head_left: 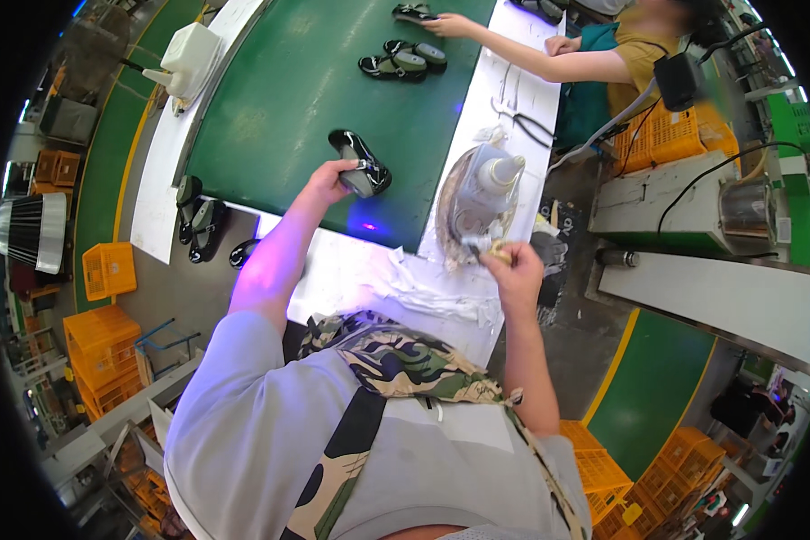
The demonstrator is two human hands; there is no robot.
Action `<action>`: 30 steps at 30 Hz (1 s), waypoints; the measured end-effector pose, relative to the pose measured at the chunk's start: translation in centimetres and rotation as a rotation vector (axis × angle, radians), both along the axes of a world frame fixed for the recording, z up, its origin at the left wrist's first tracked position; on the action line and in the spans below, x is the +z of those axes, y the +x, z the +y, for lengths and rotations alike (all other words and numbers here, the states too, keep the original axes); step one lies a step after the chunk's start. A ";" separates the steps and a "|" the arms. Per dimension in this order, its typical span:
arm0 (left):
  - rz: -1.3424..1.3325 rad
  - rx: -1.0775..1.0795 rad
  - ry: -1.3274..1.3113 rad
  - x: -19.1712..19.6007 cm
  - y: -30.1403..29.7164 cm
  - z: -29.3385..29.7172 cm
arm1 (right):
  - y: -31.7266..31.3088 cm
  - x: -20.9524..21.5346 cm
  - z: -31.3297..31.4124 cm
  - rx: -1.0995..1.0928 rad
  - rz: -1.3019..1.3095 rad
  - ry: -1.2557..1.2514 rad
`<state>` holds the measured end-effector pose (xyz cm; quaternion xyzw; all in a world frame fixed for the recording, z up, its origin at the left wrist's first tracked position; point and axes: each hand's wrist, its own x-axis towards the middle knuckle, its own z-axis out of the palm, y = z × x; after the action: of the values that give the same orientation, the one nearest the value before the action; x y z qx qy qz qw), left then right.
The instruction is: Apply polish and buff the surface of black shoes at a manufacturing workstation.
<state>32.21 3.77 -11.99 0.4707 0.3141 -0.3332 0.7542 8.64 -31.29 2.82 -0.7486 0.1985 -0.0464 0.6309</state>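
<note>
My left hand (329, 183) reaches over the near end of the green conveyor belt (270, 117). Its fingers are closed on the side of a black shoe (366, 168) with a strap and a grey sole. On the right, my right hand (517, 277) pinches what looks like a small brush (497, 253) with a pale yellow handle. The brush's tip is beside a grey squeeze bottle (489, 184), which stands in a crusted, glue-stained tray (444, 209). Farther up the belt lies a pair of black shoes (403, 61).
A co-worker's hand (454, 25) holds another shoe (412, 13) at the far end. Pliers (524, 121) lie on the white side table (535, 90). Several shoes (205, 225) rest at the belt's left corner. A white container (191, 58) stands on the left ledge. Orange crates (103, 342) stand around.
</note>
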 end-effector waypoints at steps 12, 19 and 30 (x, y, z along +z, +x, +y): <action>-1.609 -0.206 0.995 17.0 -18.2 7.3 | 11.7 5.4 14.6 0.508 -0.092 0.205; -1.810 -0.110 1.159 24.2 -25.4 13.5 | 9.1 7.2 25.6 0.738 -0.223 0.308; -1.598 -0.006 1.479 25.5 -34.1 20.4 | 2.2 11.1 36.1 1.014 -0.112 0.494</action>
<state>-1.85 24.19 13.56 0.8896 -0.1457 0.3388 0.2696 10.79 4.84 13.97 -0.5770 -0.2146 0.2704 0.7402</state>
